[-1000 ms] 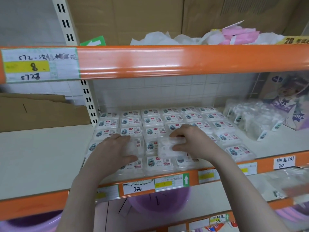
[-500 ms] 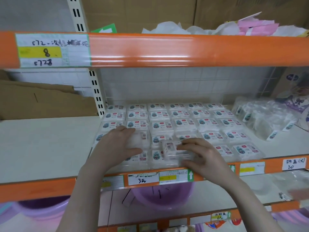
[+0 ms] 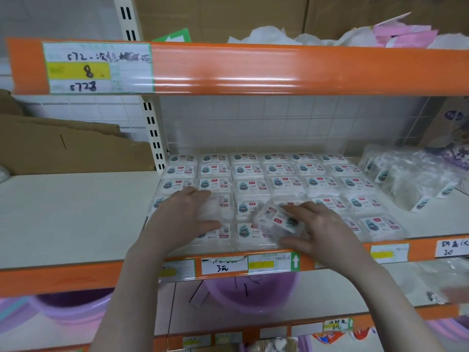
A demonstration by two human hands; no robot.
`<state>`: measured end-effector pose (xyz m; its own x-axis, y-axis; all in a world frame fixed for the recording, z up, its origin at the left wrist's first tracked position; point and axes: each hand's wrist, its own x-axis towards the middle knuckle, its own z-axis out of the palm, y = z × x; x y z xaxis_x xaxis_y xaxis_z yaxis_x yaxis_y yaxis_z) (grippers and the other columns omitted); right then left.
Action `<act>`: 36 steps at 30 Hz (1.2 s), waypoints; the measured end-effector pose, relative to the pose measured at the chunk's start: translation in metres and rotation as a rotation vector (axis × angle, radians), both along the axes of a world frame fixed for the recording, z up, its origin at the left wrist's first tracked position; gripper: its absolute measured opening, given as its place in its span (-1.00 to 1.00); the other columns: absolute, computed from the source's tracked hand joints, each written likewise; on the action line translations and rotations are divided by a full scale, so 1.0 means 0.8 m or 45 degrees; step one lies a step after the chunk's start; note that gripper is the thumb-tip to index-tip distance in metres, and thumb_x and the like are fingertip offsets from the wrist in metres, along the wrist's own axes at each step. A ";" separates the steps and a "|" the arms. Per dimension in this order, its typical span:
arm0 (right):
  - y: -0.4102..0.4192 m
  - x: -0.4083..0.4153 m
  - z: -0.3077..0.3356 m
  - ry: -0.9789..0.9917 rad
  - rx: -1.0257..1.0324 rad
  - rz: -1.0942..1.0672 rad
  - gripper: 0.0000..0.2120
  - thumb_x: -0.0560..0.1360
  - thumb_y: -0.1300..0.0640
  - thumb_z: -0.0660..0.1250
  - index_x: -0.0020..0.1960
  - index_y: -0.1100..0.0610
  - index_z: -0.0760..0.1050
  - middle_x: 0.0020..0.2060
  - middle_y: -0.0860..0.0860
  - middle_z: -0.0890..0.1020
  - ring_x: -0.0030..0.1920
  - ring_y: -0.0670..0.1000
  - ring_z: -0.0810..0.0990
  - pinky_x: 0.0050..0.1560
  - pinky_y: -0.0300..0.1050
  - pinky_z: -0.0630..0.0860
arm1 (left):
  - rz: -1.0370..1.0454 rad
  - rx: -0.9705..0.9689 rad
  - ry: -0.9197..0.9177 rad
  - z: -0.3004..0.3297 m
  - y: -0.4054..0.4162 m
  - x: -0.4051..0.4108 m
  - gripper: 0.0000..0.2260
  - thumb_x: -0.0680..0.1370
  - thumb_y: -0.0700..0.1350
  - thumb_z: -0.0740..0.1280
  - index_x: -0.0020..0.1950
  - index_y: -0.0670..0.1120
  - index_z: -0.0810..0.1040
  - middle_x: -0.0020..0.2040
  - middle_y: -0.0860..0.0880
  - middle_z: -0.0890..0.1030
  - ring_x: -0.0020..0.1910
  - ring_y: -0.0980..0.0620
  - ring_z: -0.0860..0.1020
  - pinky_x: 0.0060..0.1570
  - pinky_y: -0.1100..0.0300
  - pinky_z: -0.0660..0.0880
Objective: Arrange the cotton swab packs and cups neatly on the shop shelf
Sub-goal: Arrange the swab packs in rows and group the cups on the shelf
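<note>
Several flat clear cotton swab packs point(image 3: 284, 184) with white labels lie in tidy rows on the white shelf point(image 3: 76, 219) with its orange front edge. My right hand point(image 3: 317, 227) grips one loose pack point(image 3: 275, 221), tilted and turned askew above the front rows. My left hand point(image 3: 185, 217) lies flat with spread fingers on the packs at the front left of the block. Clear plastic cups in wrapped sleeves point(image 3: 411, 179) lie piled at the right of the shelf.
The shelf's left half is bare white board, with brown cardboard point(image 3: 66, 146) at its back. An orange shelf beam point(image 3: 279, 69) with a price label runs overhead. Purple basins point(image 3: 248, 290) sit on the shelf below. A printed box point(image 3: 451, 138) stands at far right.
My right hand has drawn one pack toward the front edge and turned it askew. My left hand has stayed pressed on the front-left packs.
</note>
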<state>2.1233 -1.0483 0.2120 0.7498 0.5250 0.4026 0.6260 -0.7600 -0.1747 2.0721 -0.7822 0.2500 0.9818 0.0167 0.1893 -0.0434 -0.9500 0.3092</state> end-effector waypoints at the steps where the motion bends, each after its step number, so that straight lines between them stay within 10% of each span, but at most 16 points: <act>1: 0.003 -0.004 -0.002 -0.073 -0.023 -0.023 -0.39 0.30 -0.30 0.30 0.10 0.16 0.60 -0.19 0.06 0.61 -0.21 0.13 0.60 -0.19 -0.03 0.54 | 0.000 -0.007 -0.002 0.000 0.000 0.000 -0.40 0.42 0.14 0.41 0.41 -0.02 0.36 0.33 -0.02 0.41 0.30 0.00 0.38 0.23 0.17 0.30; 6: 0.013 -0.011 -0.006 -0.187 -0.047 -0.043 -0.31 0.31 -0.43 0.12 0.05 0.10 0.61 -0.27 0.02 0.54 -0.30 0.07 0.55 -0.30 -0.11 0.48 | -0.004 -0.018 0.004 0.000 0.005 0.000 -0.37 0.41 0.15 0.42 0.41 -0.02 0.36 0.32 -0.02 0.42 0.30 -0.01 0.39 0.25 0.12 0.31; 9: 0.009 -0.003 0.005 0.119 -0.008 0.084 -0.29 0.31 -0.44 0.19 0.25 0.00 0.52 0.04 -0.01 0.54 0.07 0.02 0.53 0.07 -0.10 0.43 | -0.003 -0.011 0.008 0.000 0.007 0.000 -0.37 0.42 0.15 0.42 0.42 -0.03 0.35 0.34 -0.02 0.41 0.31 -0.01 0.38 0.26 0.12 0.31; 13: 0.010 0.011 0.034 0.750 0.147 0.346 -0.39 0.36 0.03 0.50 0.36 -0.09 0.38 0.35 -0.20 0.28 0.37 -0.32 0.16 0.27 -0.52 0.13 | -0.011 -0.013 0.011 -0.001 0.009 0.000 -0.36 0.41 0.15 0.42 0.43 -0.03 0.34 0.34 -0.01 0.41 0.31 -0.01 0.37 0.27 0.13 0.29; 18: 0.015 0.040 0.057 0.952 -0.123 0.430 -0.35 0.34 0.19 0.51 0.33 -0.18 0.35 0.35 -0.31 0.22 0.34 -0.37 0.14 0.19 -0.64 0.04 | -0.020 -0.001 0.018 0.000 0.011 -0.001 -0.37 0.42 0.15 0.41 0.43 -0.01 0.33 0.35 0.01 0.40 0.32 0.01 0.37 0.27 0.15 0.29; 26: 0.027 0.035 0.061 0.715 -0.291 0.227 -0.35 0.37 -0.08 0.46 0.41 0.00 0.35 0.40 -0.11 0.33 0.37 -0.15 0.27 0.31 -0.33 0.19 | -0.013 0.012 0.022 -0.003 0.017 -0.001 -0.35 0.41 0.17 0.41 0.43 -0.02 0.33 0.34 -0.01 0.41 0.31 0.00 0.38 0.27 0.14 0.29; 32: 0.042 0.005 0.030 0.007 -0.589 -0.247 -0.13 0.29 -0.50 -0.27 0.26 -0.05 0.45 0.08 0.02 0.54 0.12 0.06 0.48 0.08 -0.09 0.45 | -0.003 0.011 0.020 -0.004 0.024 -0.002 -0.34 0.40 0.17 0.41 0.43 -0.03 0.33 0.34 -0.03 0.41 0.30 -0.03 0.38 0.28 0.09 0.33; 36: 0.036 0.005 0.030 0.068 -0.485 -0.214 -0.09 0.25 -0.54 -0.27 0.17 -0.01 0.50 0.02 0.02 0.53 0.11 0.07 0.50 0.06 -0.09 0.43 | 0.003 0.028 0.039 -0.006 0.026 0.000 -0.33 0.41 0.19 0.40 0.44 -0.01 0.31 0.38 -0.03 0.38 0.34 -0.02 0.35 0.30 0.10 0.30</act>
<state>2.1273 -1.0192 0.2363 0.8524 0.4972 0.1619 0.4852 -0.8675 0.1097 2.0719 -0.7612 0.2456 0.9871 0.0150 0.1593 -0.0322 -0.9567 0.2894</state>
